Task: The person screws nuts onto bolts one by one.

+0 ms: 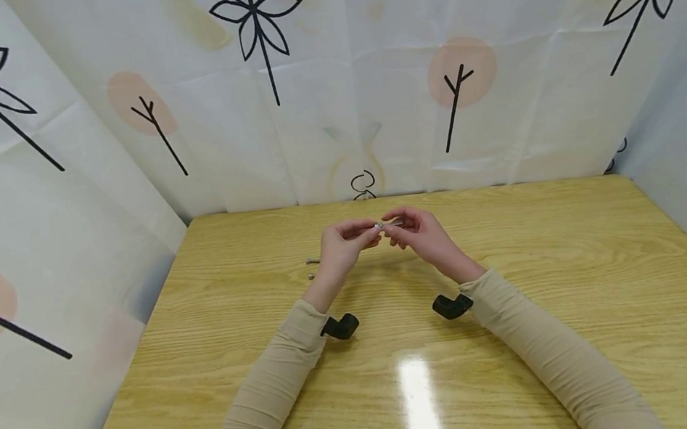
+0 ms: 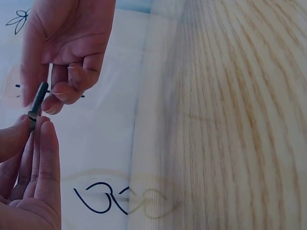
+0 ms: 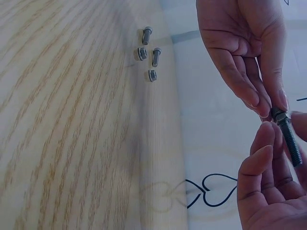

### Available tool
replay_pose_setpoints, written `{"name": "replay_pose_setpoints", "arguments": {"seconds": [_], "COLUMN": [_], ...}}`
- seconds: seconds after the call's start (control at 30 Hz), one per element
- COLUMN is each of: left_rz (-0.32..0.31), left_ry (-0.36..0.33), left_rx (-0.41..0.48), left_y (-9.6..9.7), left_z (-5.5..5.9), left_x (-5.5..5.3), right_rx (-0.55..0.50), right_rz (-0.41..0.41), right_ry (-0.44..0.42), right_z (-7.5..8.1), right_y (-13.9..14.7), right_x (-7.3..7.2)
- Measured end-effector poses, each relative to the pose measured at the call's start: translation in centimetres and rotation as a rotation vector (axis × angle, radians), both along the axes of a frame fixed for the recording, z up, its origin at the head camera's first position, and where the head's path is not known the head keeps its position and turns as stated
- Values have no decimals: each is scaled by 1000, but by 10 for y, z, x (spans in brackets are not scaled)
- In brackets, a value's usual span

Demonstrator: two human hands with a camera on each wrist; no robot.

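Both hands meet over the far part of the table, around one metal bolt (image 1: 396, 222). My left hand (image 1: 340, 250) pinches the bolt's head end between thumb and fingertips. A hex nut (image 3: 282, 117) sits on the thread close to the head. The threaded shank (image 3: 291, 143) points toward the right palm, its end uncovered. My right hand (image 1: 423, 234) has its thumb and curled fingertips at the nut, on either side of it. In the left wrist view the bolt (image 2: 38, 99) slants up from the left fingertips (image 2: 48, 136) toward the right hand (image 2: 72, 52).
Two loose bolts (image 3: 156, 57) and two nuts (image 3: 152, 75) lie on the wooden table (image 1: 221, 378), left of my left hand. Black wrist-worn devices (image 1: 341, 327) show beside both cuffs. Patterned white curtains (image 1: 363, 116) hang behind the table and along both sides.
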State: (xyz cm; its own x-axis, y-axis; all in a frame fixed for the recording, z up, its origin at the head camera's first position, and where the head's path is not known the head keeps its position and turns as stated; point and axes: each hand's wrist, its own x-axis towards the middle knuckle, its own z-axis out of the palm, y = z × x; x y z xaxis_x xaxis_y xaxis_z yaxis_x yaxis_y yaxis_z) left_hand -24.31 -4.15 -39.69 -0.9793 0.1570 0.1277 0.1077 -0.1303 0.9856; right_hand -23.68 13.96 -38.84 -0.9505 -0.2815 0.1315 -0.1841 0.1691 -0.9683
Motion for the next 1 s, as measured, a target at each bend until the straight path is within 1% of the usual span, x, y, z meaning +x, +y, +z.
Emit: {"name": "replay_pose_setpoints", "arguments": {"seconds": [0.1,0.17,0.33,0.43,0.53,0.67,0.83,1.0], "left_rz": [0,-5,-7,-1,-1,-4,-3,-7], "left_ry": [3,3,-7,-18,-25,-32,-34,-19], "left_rx": [6,11,18,18,24,31,26,25], "left_y": [0,0,-1,-1,-1,-1,-1,-1], "left_z": [1,1,1,1,2,5,5,5], "left_x": [1,1,0,0,1,2,2,2], "right_rx": [-19,-14,23,7,-30,-22,21,4], "right_rz": [24,30,6,-2,10,11,-6,-5], "right_ry": [27,41,36,36,63,94,65,47], "right_z": [0,0,1,1,-1,-2,-1,-1], "right_y": [0,0,-2,-2,-3,-4,-5,-4], "right_x": [1,1,-1,-1,-1,-1,0,0]}}
